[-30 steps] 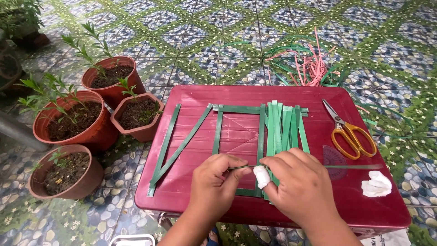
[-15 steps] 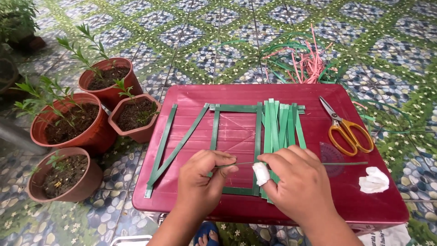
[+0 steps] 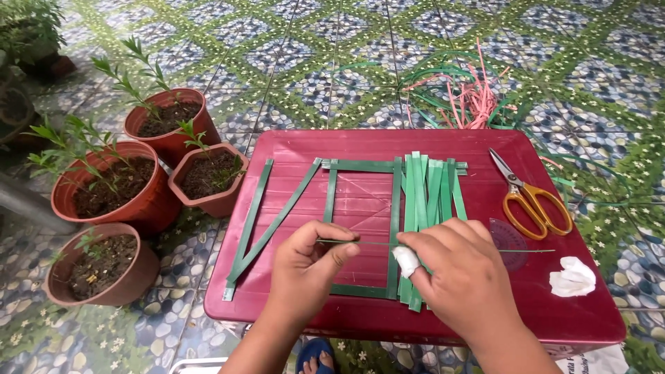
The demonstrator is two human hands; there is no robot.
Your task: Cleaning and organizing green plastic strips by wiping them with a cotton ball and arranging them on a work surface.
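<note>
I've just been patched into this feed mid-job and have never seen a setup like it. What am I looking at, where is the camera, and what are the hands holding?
There is no machine here: a person works with two bare hands, and the single camera sits on their head, looking down. The left hand and right hand pinch a thin stick between them, held level above a red tray-like table. One right-hand finger is wrapped in a white bandage. On the table lie flat green strips, some forming a rectangular frame, plus orange-handled scissors and a crumpled white tissue. To the left, potted plants stand on the patterned tile floor. Beyond the table lies a loose bundle of pink and green strips.
</note>
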